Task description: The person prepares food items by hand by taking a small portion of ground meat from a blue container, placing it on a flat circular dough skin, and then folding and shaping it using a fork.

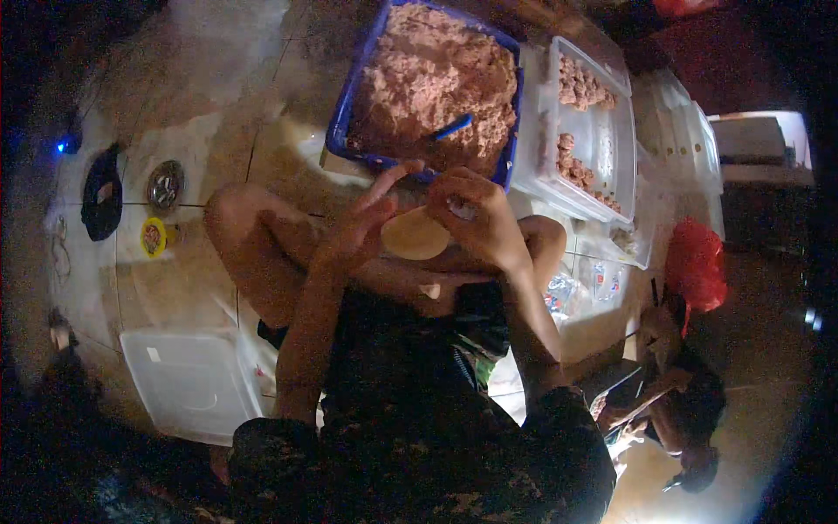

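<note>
In front of my lap my right hand [483, 213] grips a thin, round, pale sheet, likely a dough wrapper [416, 234], by its upper right edge. A small whitish piece [462, 207], too blurred to name, shows between that hand's fingers. Close to the wrapper's left side is my left hand [366, 226], index finger stretched toward the tub; whether its thumb touches the wrapper is hard to tell. Just beyond both hands stands a blue plastic tub [357, 92] of pinkish minced filling [432, 72]. A blue-handled utensil [452, 126] lies in the filling.
Right of the tub, a clear plastic box [605, 154] holds rows of filled lumps [579, 82]. Plastic packets [563, 295] and a red plastic bag [697, 265] lie farther right. A translucent lid [193, 383] and yellow-rimmed cup [153, 238] are at left. Another person [687, 399] sits lower right.
</note>
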A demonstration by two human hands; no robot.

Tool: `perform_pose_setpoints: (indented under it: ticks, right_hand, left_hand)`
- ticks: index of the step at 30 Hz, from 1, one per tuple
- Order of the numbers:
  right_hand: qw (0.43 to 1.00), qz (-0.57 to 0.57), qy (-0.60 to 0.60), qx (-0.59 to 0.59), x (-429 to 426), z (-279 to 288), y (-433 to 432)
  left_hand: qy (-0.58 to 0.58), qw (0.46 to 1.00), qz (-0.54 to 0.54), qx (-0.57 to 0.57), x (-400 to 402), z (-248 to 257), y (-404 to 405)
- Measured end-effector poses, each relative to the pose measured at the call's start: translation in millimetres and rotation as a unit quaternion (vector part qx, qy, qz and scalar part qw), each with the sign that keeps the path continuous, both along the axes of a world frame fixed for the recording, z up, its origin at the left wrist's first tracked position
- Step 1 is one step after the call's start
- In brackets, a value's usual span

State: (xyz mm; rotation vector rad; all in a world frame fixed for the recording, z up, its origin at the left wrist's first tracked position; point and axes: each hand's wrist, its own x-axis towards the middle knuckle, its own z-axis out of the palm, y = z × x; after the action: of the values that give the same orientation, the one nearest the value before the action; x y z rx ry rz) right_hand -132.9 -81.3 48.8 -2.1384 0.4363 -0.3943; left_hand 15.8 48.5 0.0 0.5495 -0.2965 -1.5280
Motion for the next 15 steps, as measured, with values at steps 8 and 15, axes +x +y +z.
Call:
perform_pose_setpoints:
  ticks: [8,15]
  right_hand:
    - [0.969,0.038,0.038,-0.241,62,40,-23]
    - [0.748,0.069,0.414,-0.514,112,-44,-65]
  left_hand:
    - [0.32,0.908,-0.163,-0.217,3,-49,-17]
    - [0.216,0.929,0.277,-0.115,69,-49,12]
